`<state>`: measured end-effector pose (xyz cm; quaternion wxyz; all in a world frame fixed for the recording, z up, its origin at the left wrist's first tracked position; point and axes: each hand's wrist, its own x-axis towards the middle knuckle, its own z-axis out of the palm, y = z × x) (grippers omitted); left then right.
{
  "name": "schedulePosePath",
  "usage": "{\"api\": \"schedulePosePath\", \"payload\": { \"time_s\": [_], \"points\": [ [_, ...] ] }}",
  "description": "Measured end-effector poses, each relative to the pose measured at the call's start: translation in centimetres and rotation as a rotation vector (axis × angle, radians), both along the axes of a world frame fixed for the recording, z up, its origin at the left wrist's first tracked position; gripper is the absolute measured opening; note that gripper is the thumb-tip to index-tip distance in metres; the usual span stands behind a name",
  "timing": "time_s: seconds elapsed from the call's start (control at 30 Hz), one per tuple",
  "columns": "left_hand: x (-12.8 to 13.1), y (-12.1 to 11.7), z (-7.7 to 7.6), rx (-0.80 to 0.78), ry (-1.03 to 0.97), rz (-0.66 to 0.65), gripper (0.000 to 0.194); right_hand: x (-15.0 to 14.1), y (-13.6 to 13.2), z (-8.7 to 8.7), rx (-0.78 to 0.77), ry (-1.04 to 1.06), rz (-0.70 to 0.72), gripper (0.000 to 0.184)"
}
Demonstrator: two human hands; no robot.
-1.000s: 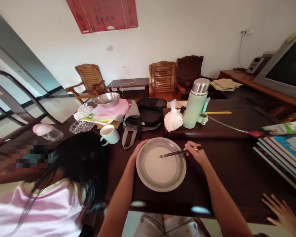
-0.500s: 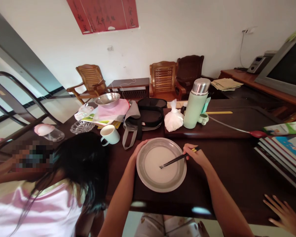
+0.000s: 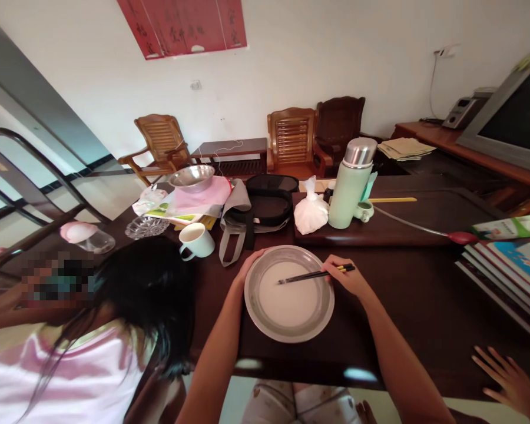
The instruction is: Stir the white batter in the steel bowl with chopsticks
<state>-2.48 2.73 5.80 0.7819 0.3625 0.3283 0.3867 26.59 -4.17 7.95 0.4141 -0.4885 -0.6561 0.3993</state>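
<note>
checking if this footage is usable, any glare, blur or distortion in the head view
Head view, lighting: bright glare spots on the front edge of the dark table; head view, focus: chopsticks and bowl look fairly clear; head view, distortion: the thermos and television lean, likely wide-angle stretch, and a pixelated patch hides detail at left.

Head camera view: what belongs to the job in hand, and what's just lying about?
Belonging:
round silver metal basin with whitish contents, left hand against its side
slim black chopsticks with yellow bands, in the right hand
perhaps the knotted plastic bag with white filling

Apparently just lying about:
white handled mug
pale green cylindrical flask, silver lid
clear glass dish
black-and-grey bag
</note>
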Motion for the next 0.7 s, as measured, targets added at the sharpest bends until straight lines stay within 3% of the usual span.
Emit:
{"api": "schedulePosePath", "payload": {
  "time_s": [0.07,0.17,0.33,0.47,0.7],
  "points": [
    [-0.02,0.08,-0.16,0.003,0.002,0.006,0.034,0.32,0.03,0.03,0.013,0.006,-0.063,0.035],
    [-0.08,0.21,-0.39,-0.008,-0.005,0.005,0.035,0.47,0.03,0.12,-0.001,0.004,-0.050,0.039],
    [-0.10,0.16,-0.20,-0.020,-0.008,0.017,0.038,0.34,0.10,0.38,-0.021,-0.006,0.001,0.020],
    [-0.09,0.06,0.02,-0.035,-0.009,0.013,0.038,0.81,0.05,0.53,-0.018,0.066,-0.076,0.022],
    [-0.19,0.05,0.04,-0.032,-0.003,0.024,0.037,0.07,-0.19,0.93,-0.073,0.009,-0.005,0.014]
  ]
}}
